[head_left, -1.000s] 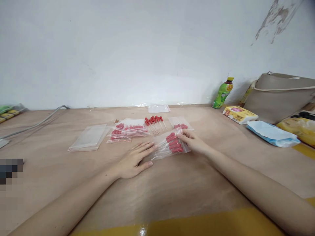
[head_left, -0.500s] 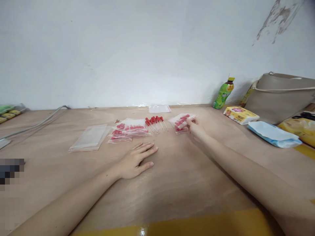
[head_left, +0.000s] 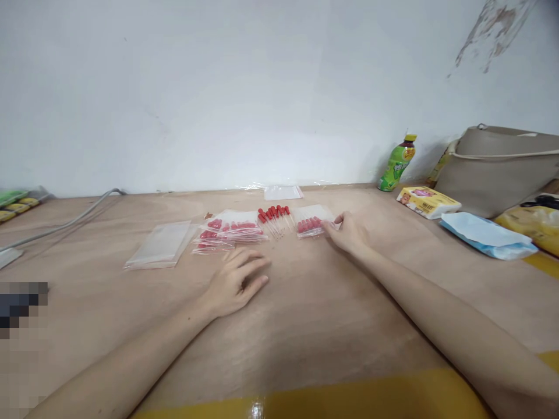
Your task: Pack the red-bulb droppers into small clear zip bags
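My right hand (head_left: 347, 233) is at the right edge of a clear zip bag (head_left: 315, 212), with thumb and fingers closed about that edge. The bag lies nearly flat, and several red-topped droppers show inside it. Just left of it, loose droppers (head_left: 275, 215) with red bulbs and thin clear stems lie fanned out on the table. My left hand (head_left: 238, 282) rests over the table, holding nothing, its fingers slightly bent and its thumb apart. Just beyond it is a heap of filled zip bags (head_left: 236, 226) with red bulbs inside.
Flat clear bags (head_left: 159, 244) lie to the left, and a white bag (head_left: 283, 192) lies by the wall. At right stand a green bottle (head_left: 396, 166), a yellow tissue pack (head_left: 428, 202), a blue-and-white packet (head_left: 487, 233) and a grey bag (head_left: 498, 169). A cable (head_left: 82, 212) runs at left.
The bag at my right hand has turned and come down flatter, its droppers now in a row. My left hand has drawn slightly left, its fingers bending from a flat spread.
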The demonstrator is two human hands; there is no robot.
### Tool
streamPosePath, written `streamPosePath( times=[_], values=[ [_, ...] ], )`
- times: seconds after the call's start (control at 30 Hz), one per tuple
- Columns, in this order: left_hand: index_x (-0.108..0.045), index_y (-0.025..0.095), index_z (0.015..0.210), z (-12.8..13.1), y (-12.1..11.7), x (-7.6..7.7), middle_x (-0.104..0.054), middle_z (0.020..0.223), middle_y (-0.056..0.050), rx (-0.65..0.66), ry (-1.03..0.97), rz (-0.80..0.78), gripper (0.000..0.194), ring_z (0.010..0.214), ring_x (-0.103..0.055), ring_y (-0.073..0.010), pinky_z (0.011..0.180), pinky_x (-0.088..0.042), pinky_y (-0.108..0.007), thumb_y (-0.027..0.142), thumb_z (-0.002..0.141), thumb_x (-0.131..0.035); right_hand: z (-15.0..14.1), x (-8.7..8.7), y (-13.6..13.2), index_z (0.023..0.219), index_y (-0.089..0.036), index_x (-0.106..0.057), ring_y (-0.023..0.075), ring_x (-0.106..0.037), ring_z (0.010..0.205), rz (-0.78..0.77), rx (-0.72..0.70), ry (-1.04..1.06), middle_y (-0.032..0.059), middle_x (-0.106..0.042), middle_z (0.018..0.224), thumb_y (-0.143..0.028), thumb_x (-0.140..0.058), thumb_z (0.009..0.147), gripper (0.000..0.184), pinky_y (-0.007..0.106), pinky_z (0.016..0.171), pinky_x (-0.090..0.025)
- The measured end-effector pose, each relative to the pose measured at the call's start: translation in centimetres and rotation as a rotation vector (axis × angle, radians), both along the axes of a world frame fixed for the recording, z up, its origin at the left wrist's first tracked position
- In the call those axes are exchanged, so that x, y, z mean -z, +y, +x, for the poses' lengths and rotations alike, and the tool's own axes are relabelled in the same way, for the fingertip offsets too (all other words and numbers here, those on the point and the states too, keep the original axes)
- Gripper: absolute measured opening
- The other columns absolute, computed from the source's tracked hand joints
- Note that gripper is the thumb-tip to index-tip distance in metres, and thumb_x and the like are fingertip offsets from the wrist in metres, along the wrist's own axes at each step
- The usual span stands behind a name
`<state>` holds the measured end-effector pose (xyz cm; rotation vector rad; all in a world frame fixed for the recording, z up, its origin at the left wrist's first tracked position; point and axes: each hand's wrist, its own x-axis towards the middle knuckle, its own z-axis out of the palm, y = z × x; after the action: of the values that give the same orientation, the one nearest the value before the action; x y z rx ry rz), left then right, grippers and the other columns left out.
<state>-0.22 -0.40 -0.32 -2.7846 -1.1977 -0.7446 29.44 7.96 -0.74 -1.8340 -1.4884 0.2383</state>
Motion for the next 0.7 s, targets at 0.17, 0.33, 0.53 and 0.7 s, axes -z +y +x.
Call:
streamPosePath(
  times=[0.17,0.33,0.53,0.7],
  values=[
    [-0.057,0.020,0.085,-2.4,1.6,-1.0,-0.058,0.088,-0.006,-0.426,-0.186,0.312,0.017,0.089,-0.053,-0.0237,0.083,-0.040,-0.040,0.035,0.084,-0.048,-0.8,0.5,-0.9,0.084,-0.017,-0.060,0.0250,-0.055,0.083,0.300,-0.168,-0.345,0.0112,-0.061,0.083,-0.041,-0.047,0.079,0.028,0.038,0.077,-0.040],
    [-0.054,0.015,0.100,-9.5,4.6,-0.9,-0.054,0.103,-0.016,-0.870,-0.141,0.298,0.033,0.105,-0.045,-0.0392,0.081,-0.034,-0.055,0.041,0.083,-0.045,-1.6,1.5,-0.7,0.115,-0.022,-0.056,0.0259,-0.043,0.114,0.367,-0.606,-0.517,0.0097,-0.051,0.124,-0.044,-0.048,0.081,0.041,0.042,0.096,-0.030],
    [-0.056,0.011,0.087,-17.7,7.7,2.4,-0.058,0.106,-0.013,-0.792,-0.186,0.168,0.061,0.120,-0.029,-0.0459,0.086,-0.025,-0.060,0.068,0.076,-0.038,-1.4,2.1,0.0,0.127,-0.022,-0.047,0.0250,-0.038,0.122,0.250,-0.654,-0.511,0.0097,-0.046,0.131,-0.043,-0.042,0.085,0.047,0.045,0.100,-0.029],
    [-0.045,0.014,0.044,-18.7,9.0,2.4,-0.062,0.060,-0.007,-0.647,-0.116,0.109,0.069,0.104,-0.053,-0.0359,0.082,-0.035,-0.047,0.074,0.075,-0.030,-1.3,2.3,0.2,0.125,-0.023,-0.049,0.0255,-0.041,0.120,0.243,-0.647,-0.469,0.0099,-0.047,0.129,-0.040,-0.045,0.084,0.045,0.047,0.100,-0.030]
  ],
)
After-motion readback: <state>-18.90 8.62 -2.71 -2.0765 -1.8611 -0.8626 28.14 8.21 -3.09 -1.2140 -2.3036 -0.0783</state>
